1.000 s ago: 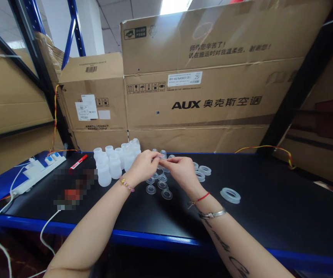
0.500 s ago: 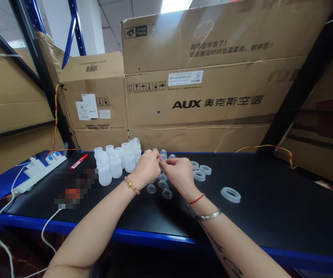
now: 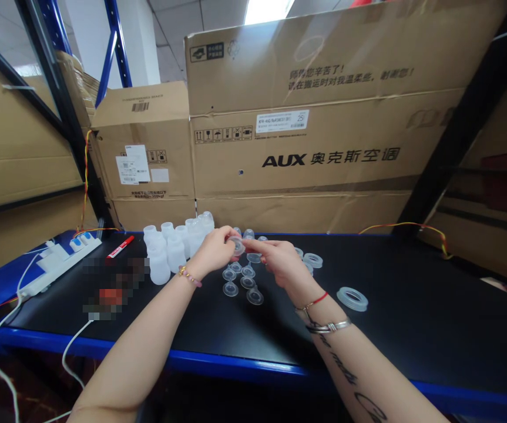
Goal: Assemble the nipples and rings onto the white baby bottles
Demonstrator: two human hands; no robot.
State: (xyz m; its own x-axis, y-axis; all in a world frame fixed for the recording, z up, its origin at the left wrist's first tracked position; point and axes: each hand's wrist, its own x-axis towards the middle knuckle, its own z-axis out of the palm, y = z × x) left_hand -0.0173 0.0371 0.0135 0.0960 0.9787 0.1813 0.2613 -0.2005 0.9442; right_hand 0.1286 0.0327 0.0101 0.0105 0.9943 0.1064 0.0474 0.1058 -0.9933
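A small clear silicone piece with a round rim is gripped between the fingers of my left hand. From the right, my right hand reaches toward that piece with its index finger extended at the rim; whether it pinches anything is hard to make out. Below the hands, several clear round pieces lie on the black table. White translucent bottles stand in a cluster left of my left hand. Clear rings lie beyond my right wrist.
More stacked rings lie to the right. A red marker, a power strip with white cables and a blurred object are on the left. Cardboard boxes line the back of the black table.
My hands have moved slightly apart, and the clear piece now shows between them. My right hand has shifted a little to the right, and its index finger is straighter.
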